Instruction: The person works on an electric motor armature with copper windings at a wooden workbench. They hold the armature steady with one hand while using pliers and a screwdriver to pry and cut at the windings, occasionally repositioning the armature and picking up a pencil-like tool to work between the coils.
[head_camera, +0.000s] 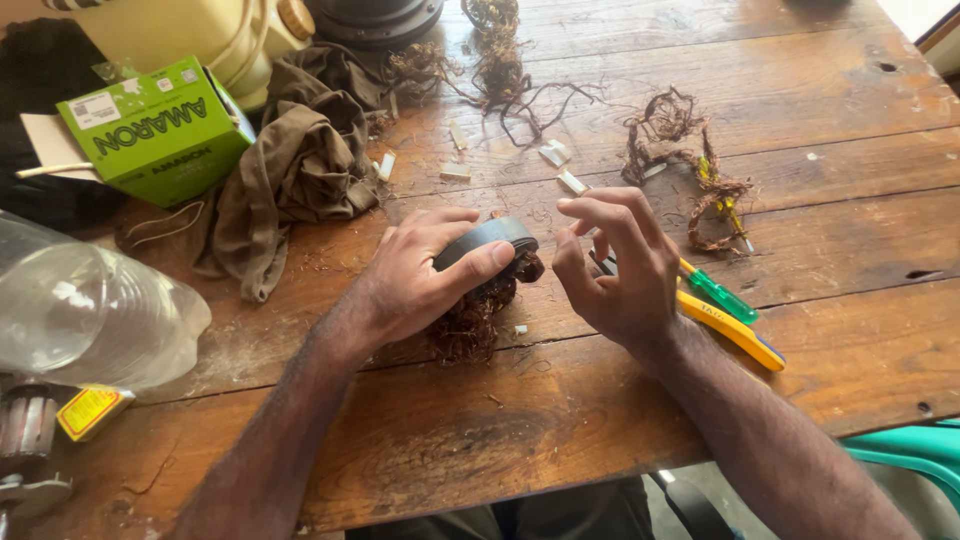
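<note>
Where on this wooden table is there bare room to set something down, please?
Bare planks lie at the near edge of the table between the forearms, and far right beyond the wire tangle. It is crowded around the left hand, cloth and green box.

A single head-worn camera looked steeply down and forward at the wooden surface (560, 440) from close above. Both forearms entered from the bottom edge, and the hands met near the picture's middle. The surface's far edge lay at the top, its near edge at the bottom.
</note>
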